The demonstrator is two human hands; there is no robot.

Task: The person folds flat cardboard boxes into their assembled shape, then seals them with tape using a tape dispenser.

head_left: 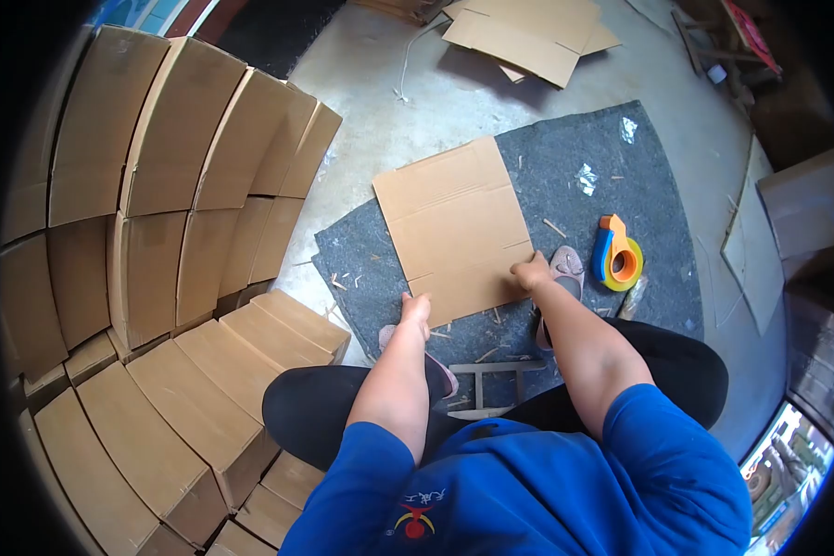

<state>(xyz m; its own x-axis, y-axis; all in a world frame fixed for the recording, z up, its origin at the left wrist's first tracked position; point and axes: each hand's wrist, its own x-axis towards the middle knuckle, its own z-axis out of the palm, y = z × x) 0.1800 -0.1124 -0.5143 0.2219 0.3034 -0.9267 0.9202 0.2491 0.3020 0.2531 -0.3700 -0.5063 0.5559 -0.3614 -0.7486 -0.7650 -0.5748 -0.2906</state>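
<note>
A flattened cardboard box [459,227] with crease lines and short slits lies over the dark grey mat in front of me. My left hand [417,310] grips its near left edge, fingers closed on the board. At the near right corner my right hand [531,271] pinches the edge, with the fingertips partly hidden. A tape dispenser [604,252] in orange and blue, carrying a yellow roll, rests on the mat to the right of my right foot.
Stacked cartons [181,134] form a wall on my left, and lower ones [195,408] reach near my left knee. More flat cardboard [528,37] lies at the far end. The dark mat [574,148] carries scraps and crumpled clear film [587,179].
</note>
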